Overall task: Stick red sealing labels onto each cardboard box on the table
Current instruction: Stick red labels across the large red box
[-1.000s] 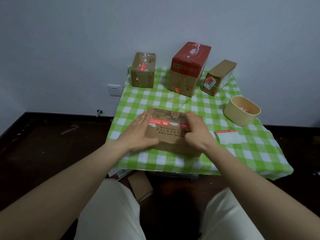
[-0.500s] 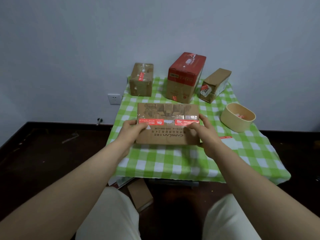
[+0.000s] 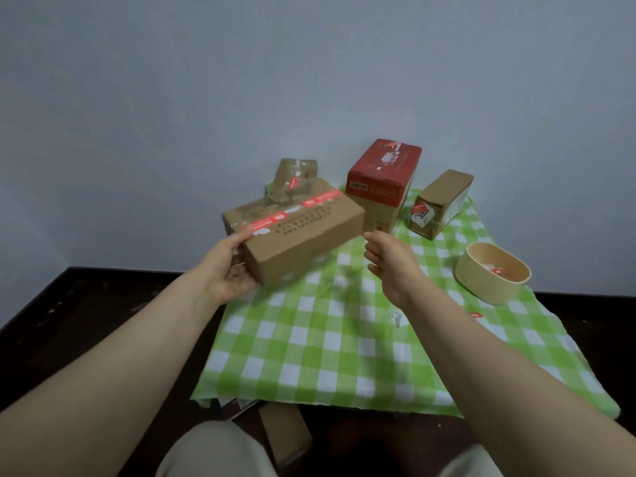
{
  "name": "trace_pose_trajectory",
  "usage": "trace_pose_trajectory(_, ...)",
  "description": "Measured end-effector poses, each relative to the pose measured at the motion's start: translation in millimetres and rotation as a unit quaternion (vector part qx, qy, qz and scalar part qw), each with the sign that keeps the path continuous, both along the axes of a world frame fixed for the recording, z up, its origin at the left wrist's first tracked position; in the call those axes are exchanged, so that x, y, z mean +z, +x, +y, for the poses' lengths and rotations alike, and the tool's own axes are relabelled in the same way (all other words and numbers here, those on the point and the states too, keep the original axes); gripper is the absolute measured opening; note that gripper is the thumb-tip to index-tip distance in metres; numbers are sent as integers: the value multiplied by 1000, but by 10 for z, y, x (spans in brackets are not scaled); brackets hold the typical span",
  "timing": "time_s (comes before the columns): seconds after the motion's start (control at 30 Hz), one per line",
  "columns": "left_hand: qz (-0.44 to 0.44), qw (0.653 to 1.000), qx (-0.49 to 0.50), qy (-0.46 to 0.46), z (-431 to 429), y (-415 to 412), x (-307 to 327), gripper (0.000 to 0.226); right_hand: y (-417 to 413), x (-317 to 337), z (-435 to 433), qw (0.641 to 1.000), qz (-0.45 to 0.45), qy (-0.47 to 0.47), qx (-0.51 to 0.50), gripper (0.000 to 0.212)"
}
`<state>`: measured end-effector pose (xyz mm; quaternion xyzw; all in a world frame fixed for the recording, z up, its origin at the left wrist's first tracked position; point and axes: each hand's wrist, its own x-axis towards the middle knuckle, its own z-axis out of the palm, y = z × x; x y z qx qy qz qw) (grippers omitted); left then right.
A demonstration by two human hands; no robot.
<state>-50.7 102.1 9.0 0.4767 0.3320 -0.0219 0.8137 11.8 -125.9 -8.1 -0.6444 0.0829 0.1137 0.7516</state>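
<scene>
Well, the left hand point(image 3: 225, 270) gripped the cardboard box point(image 3: 296, 235) by its near left end, thumb at the top edge and fingers curled beneath, holding it tilted above the left side of the checked tablecloth point(image 3: 344, 356). Red sealing labels point(image 3: 292, 213) ran along its top. The right hand point(image 3: 389, 263) hovered just off the box's right corner, fingers loosely curled, holding nothing. Behind stood a small brown box point(image 3: 296, 172), a red-topped box point(image 3: 382, 180) and a slanted brown box point(image 3: 442, 197); a beige tub point(image 3: 481, 285) sat at right.
</scene>
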Motion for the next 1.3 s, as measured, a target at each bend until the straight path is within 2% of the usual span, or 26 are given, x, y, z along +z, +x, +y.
trace_pose_trajectory(0.07, -6, 999, 29, -20, 36, 144, 69, 31, 100, 4, 100, 1000, -1, 1, 11, 35)
trace_pose_trajectory(0.27, -32, 998, 38, -38, 22, 645, 281, 26, 441, 76, 375, 999, 13, -9, 43, 23)
trace_pose_trajectory(0.67, -31, 996, 84, -2, 17, 1677, 191, 60, 1113, -6, 784, 997, -9, -37, 64, 29)
trace_pose_trajectory(1.0, -15, 998, 31, 58, -136, 1932, 39, 62, 1077, -310, 446, 993, -19, -102, 63, 21)
trace_pose_trajectory(1.2, 16, 989, -49, 138, -653, 1453, -111, 47, 810, -330, -336, 987, -27, -153, 41, 16)
trace_pose_trajectory(1.23, 14, 985, -74, 154, -772, 1353, -148, 42, 747, -316, -510, 984, -29, -171, 41, 16)
trace_pose_trajectory(1.3, -3, 977, -126, 173, -1024, 1167, -247, 13, 600, -305, -860, 976, -26, -215, 38, 17)
